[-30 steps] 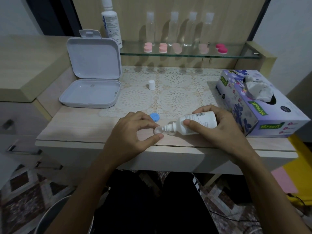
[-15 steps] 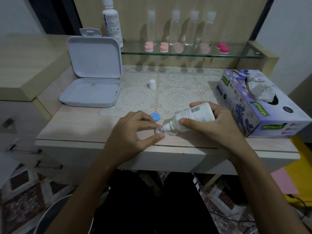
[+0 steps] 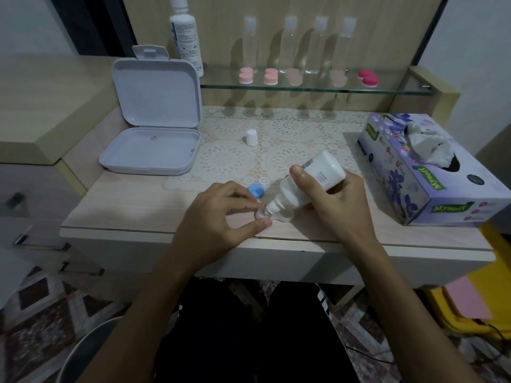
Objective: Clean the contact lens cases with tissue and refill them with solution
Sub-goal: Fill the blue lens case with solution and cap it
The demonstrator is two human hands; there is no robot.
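Observation:
My right hand (image 3: pixel 336 200) grips a small white solution bottle (image 3: pixel 312 181), tilted with its nozzle pointing down-left. The nozzle tip sits over a clear contact lens case (image 3: pixel 276 215) near the table's front edge. My left hand (image 3: pixel 218 217) pinches that case between thumb and fingers. A blue case cap (image 3: pixel 256 191) lies just behind my left fingers. The bottle's white cap (image 3: pixel 251 137) stands farther back on the lace mat.
An open white plastic box (image 3: pixel 150 150) sits at the left. A purple tissue box (image 3: pixel 431 167) lies at the right. On the glass shelf (image 3: pixel 387 88) stand a large solution bottle (image 3: pixel 186 34), several clear bottles and several pink lens cases (image 3: pixel 246 75).
My right hand has raised the bottle's base, tilting it more steeply down toward the case. My left hand has stayed on the case.

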